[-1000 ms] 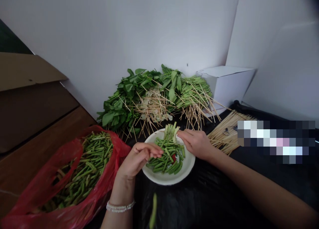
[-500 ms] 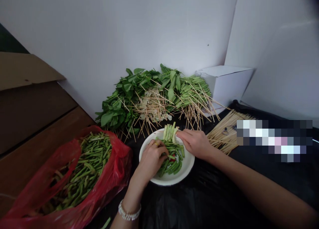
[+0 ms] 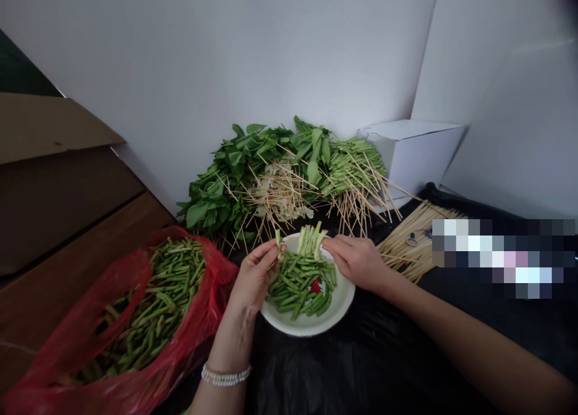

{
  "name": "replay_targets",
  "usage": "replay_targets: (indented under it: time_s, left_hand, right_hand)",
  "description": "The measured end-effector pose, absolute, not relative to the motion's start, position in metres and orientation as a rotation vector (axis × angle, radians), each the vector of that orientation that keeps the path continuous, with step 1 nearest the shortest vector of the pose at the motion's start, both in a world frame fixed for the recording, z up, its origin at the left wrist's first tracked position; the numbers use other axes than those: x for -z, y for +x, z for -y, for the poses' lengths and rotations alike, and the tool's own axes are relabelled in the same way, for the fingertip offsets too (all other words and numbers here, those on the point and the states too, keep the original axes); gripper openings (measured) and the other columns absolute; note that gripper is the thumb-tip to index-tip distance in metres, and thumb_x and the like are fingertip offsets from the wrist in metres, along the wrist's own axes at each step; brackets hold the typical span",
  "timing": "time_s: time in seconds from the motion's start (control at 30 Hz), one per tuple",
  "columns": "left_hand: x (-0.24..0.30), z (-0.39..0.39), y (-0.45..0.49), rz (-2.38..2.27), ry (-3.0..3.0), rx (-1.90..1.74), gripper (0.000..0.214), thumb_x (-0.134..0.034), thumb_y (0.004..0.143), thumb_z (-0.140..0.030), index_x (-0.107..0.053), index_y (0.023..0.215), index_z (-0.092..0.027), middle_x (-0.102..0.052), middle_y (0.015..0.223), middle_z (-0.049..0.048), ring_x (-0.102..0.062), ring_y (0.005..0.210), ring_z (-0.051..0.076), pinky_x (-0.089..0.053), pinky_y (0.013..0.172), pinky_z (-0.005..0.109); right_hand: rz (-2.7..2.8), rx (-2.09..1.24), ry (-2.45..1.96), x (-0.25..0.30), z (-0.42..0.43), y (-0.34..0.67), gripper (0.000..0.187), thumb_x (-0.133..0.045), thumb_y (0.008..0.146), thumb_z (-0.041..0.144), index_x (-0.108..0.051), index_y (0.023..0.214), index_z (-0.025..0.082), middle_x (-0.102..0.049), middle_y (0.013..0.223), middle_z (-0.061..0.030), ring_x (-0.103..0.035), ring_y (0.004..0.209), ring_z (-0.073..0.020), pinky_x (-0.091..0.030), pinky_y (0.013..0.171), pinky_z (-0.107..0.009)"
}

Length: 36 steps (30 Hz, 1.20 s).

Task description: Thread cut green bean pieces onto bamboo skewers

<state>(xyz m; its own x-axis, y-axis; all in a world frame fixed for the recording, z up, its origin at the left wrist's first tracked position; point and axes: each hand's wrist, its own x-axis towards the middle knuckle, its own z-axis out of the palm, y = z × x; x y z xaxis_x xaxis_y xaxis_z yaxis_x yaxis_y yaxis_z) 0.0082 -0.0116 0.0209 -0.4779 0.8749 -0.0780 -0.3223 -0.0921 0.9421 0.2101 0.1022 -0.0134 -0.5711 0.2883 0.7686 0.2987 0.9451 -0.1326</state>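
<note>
Tabletop: glossy, wrinkled black plastic sheeting point(image 3: 311, 376) under the round white bowl point(image 3: 300, 330); a brown wooden board point(image 3: 142, 219) shows well to the bowl's left.
Wall: smooth, pale grey panel point(image 3: 226, 53) rising behind the bowl; a white rectangular box point(image 3: 422, 162) stands against it, behind and right of the bowl.
Cardboard: flat brown flap point(image 3: 40, 129), far left of the bowl.
Bowl: shallow, smooth-sided, with a red printed patch inside, partly covered by slim, cut green stalks point(image 3: 293, 285).
Row: short, pale green stalk pieces point(image 3: 309, 241) side by side, at the bowl's far rim.
Right hand point(image 3: 354, 263): thumb and fingers pinched together on the row's right end, at the bowl's far right rim.
Left hand point(image 3: 255, 276): fingertips nearly closed, holding one short green stalk piece point(image 3: 278, 240) upright at the bowl's left rim; a white beaded bracelet point(image 3: 226, 376) circles the wrist.
Bag: thin, crumpled, translucent red plastic point(image 3: 194, 330) left of the bowl, filled with long, slender green stalks point(image 3: 176, 276).
Greens: broad, dark leaves point(image 3: 226, 162) heaped behind the bowl; pale, frilly pieces point(image 3: 275, 177) and bundled green stems point(image 3: 354, 156) lie beside them, thin wooden sticks point(image 3: 359, 204) jutting out.
Skewers: straight tan sticks point(image 3: 409, 252), spread right of the bowl.
</note>
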Motion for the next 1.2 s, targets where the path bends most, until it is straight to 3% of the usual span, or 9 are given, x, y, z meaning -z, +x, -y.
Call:
replay_targets:
  time_s: [0.73, 1.2]
  left_hand:
    - [-0.0217, 0.0105, 0.0134, -1.357, 0.637, -1.759, 0.032, -0.086, 0.056, -0.022, -0.076, 0.086, -0.015, -0.075, 0.075, 0.0037, -0.064, 0.064, 0.008, -0.046, 0.058, 0.015]
    - [-0.0221, 0.0112, 0.0134, -1.312, 0.610, -1.738, 0.034, -0.087, 0.054, -0.022, -0.076, 0.086, -0.015, -0.076, 0.077, 0.0043, -0.065, 0.068, 0.009, -0.048, 0.063, 0.018]
  right_hand:
    - [2.291, 0.104, -0.367, 0.0127, -0.0989, 0.2090, 0.028, -0.040, 0.093, 0.018, -0.065, 0.104, 0.017, -0.066, 0.079, -0.0033, -0.057, 0.065, -0.0113, -0.039, 0.059, -0.023]
    - [2.308, 0.104, -0.413, 0.0137, -0.0983, 0.2087, 0.028, -0.038, 0.093, 0.019, -0.065, 0.102, 0.018, -0.066, 0.079, -0.0027, -0.055, 0.063, -0.0115, -0.038, 0.058, -0.024]
